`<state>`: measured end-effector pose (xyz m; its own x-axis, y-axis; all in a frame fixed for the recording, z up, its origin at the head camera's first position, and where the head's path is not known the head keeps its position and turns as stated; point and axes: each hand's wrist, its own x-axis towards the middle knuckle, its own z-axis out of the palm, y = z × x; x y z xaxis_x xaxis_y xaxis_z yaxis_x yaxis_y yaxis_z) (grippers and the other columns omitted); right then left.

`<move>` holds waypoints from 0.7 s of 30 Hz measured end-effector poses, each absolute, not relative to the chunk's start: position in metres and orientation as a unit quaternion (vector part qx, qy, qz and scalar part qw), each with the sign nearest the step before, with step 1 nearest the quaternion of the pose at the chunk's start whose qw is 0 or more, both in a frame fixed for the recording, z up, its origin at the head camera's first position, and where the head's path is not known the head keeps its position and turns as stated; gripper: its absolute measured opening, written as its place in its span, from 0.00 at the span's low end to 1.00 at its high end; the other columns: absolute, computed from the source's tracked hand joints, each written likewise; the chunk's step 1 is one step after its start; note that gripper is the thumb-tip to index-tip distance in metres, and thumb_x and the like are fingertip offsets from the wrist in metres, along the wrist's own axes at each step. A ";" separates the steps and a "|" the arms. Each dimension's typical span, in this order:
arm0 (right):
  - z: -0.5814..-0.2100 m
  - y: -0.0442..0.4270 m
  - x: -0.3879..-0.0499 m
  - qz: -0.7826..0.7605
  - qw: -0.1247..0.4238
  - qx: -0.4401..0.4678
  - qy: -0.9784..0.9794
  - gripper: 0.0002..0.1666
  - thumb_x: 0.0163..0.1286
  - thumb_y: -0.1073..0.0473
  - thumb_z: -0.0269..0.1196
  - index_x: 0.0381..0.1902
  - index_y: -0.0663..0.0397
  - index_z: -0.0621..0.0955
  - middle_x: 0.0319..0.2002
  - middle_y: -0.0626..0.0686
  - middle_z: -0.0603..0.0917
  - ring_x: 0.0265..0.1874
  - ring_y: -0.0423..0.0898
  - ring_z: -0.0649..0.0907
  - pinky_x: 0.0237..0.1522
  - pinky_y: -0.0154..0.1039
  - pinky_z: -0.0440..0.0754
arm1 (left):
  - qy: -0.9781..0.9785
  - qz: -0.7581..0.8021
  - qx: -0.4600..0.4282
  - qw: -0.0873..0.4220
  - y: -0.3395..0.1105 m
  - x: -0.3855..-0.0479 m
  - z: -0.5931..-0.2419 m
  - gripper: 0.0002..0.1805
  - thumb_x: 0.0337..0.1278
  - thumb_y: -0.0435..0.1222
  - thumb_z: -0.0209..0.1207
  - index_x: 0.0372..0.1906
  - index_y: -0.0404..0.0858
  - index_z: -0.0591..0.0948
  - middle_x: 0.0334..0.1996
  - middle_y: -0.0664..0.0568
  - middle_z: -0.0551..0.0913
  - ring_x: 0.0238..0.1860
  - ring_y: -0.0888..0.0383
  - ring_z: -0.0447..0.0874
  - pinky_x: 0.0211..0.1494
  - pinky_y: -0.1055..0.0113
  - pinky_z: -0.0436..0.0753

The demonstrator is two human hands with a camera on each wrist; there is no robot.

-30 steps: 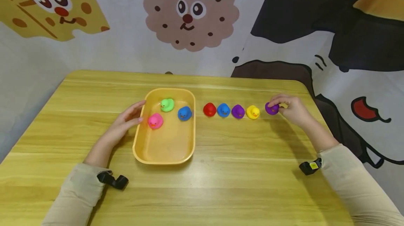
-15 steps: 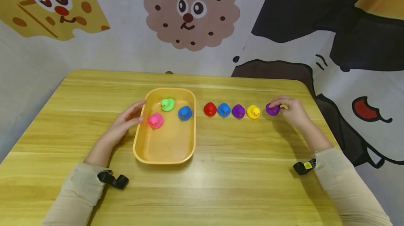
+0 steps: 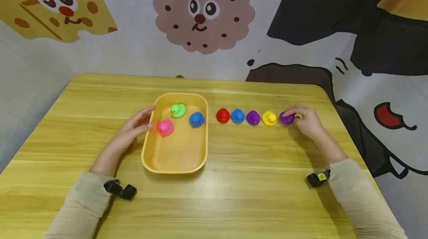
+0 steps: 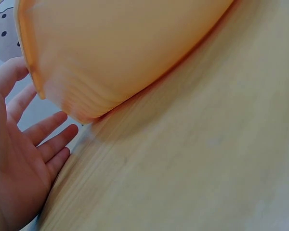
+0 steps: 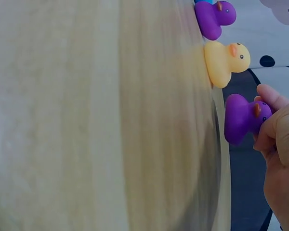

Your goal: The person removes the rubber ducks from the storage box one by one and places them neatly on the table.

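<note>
Shifted nearer the yellow duck [image 3: 269, 118], one purple duck [image 3: 286, 120] sits pinched in the right hand [image 3: 308, 121], relaxed left hand [image 3: 128, 131] touching the tray [image 3: 180, 153].

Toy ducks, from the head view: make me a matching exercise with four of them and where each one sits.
1. Pink duck
2. Red duck
3. Yellow duck
4. Green duck

A. In the row, between two purple ducks
B. In the tray, nearest its far rim
C. In the tray, nearest the left hand
D. At the row's end, beside the tray

Pairs: 1-C, 2-D, 3-A, 4-B
</note>
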<state>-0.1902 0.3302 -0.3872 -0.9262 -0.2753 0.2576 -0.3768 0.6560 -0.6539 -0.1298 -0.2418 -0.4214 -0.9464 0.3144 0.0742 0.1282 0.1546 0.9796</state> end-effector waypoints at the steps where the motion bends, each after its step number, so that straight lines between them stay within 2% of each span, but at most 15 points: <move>1: -0.388 0.330 -0.191 0.373 0.068 0.180 -0.908 0.26 0.48 0.89 0.50 0.33 0.64 0.86 0.42 0.61 0.83 0.45 0.44 0.76 0.45 0.22 0.70 | 0.757 0.633 0.146 0.073 -0.242 -0.130 -0.422 0.31 0.69 0.33 0.52 0.74 0.42 0.59 0.70 0.38 0.60 0.66 0.51 0.62 0.62 0.72 0.64; 7: -0.392 0.330 -0.191 0.362 0.064 0.176 -0.913 0.26 0.49 0.88 0.49 0.33 0.63 0.86 0.42 0.61 0.82 0.46 0.53 0.77 0.45 0.22 0.69 | 0.755 0.636 0.145 0.072 -0.242 -0.130 -0.423 0.31 0.68 0.33 0.52 0.74 0.42 0.60 0.70 0.38 0.60 0.66 0.52 0.63 0.61 0.72 0.64; 10: -0.395 0.329 -0.192 0.360 0.065 0.176 -0.914 0.26 0.48 0.88 0.49 0.32 0.63 0.86 0.41 0.61 0.82 0.45 0.55 0.77 0.45 0.21 0.69 | 0.753 0.637 0.146 0.073 -0.242 -0.129 -0.423 0.31 0.68 0.33 0.52 0.74 0.42 0.59 0.70 0.37 0.60 0.65 0.52 0.63 0.61 0.72 0.65; 21: -0.399 0.327 -0.191 0.372 0.075 0.178 -0.908 0.26 0.49 0.89 0.50 0.30 0.61 0.86 0.39 0.60 0.83 0.42 0.46 0.78 0.44 0.21 0.71 | 0.754 0.636 0.145 0.075 -0.241 -0.130 -0.423 0.31 0.68 0.33 0.52 0.74 0.42 0.59 0.70 0.38 0.60 0.66 0.51 0.62 0.62 0.70 0.64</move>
